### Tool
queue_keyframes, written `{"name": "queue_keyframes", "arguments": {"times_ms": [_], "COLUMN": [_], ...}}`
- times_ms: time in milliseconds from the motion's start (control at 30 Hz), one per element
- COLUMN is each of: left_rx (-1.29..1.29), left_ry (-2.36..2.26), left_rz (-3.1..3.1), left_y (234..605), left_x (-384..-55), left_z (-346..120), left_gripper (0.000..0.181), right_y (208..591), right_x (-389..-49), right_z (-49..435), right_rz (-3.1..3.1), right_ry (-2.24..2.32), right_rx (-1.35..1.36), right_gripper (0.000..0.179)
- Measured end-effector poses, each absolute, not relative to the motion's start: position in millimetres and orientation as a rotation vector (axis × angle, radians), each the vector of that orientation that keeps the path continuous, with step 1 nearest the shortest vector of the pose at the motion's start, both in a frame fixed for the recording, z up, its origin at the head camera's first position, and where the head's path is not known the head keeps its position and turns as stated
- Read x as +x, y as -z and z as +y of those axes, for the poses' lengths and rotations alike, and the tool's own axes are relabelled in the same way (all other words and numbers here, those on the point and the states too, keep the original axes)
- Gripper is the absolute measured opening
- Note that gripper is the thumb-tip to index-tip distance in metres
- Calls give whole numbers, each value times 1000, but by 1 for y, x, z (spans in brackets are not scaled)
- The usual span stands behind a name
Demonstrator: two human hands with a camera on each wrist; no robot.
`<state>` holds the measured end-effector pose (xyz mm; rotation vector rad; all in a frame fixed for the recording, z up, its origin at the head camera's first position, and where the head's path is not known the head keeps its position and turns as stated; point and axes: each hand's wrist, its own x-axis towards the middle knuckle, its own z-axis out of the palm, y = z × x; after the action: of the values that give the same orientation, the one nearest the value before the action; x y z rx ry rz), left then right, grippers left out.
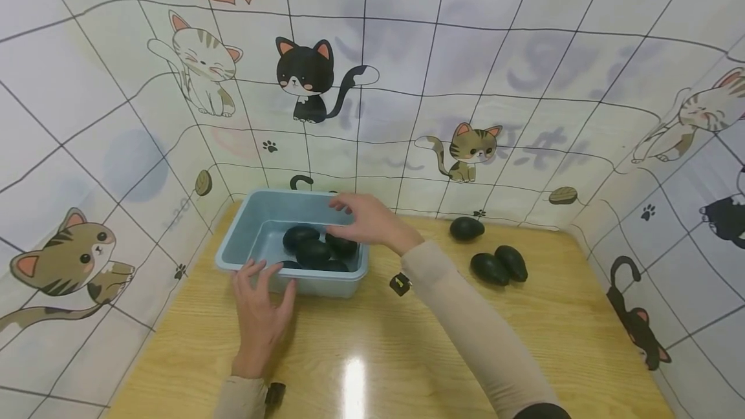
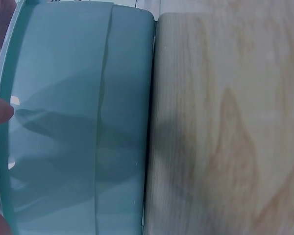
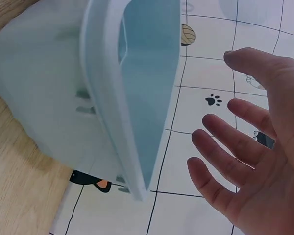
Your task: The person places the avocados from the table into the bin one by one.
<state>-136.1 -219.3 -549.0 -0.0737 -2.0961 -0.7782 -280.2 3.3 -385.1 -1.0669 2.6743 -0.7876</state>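
Observation:
A light blue plastic bin stands at the table's left side with several dark green avocados in it. Above its right end is my right hand; the right wrist view shows that hand with fingers spread and loosely bent, holding nothing. My left hand rests at the front of the bin, fingers at the rim and thumb near the front wall. In the left wrist view, a fingertip touches the bin's rim.
To the right on the wooden table lie three more avocados: one at the back, and a pair, one beside another. A cloth printed with cats hangs behind and at both sides.

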Motion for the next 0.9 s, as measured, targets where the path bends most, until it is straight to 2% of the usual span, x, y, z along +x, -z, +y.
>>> {"name": "queue_keyframes", "arguments": {"times_ms": [900], "left_rx": [-58], "left_ry": [767], "left_rz": [-2146], "left_y": [549], "left_x": [-135], "left_z": [-220], "left_gripper": [38], "right_y": [411], "right_x": [-290], "right_z": [53], "right_rz": [2668], "right_ry": [885], "right_rx": [-941], "right_gripper": [56]}}
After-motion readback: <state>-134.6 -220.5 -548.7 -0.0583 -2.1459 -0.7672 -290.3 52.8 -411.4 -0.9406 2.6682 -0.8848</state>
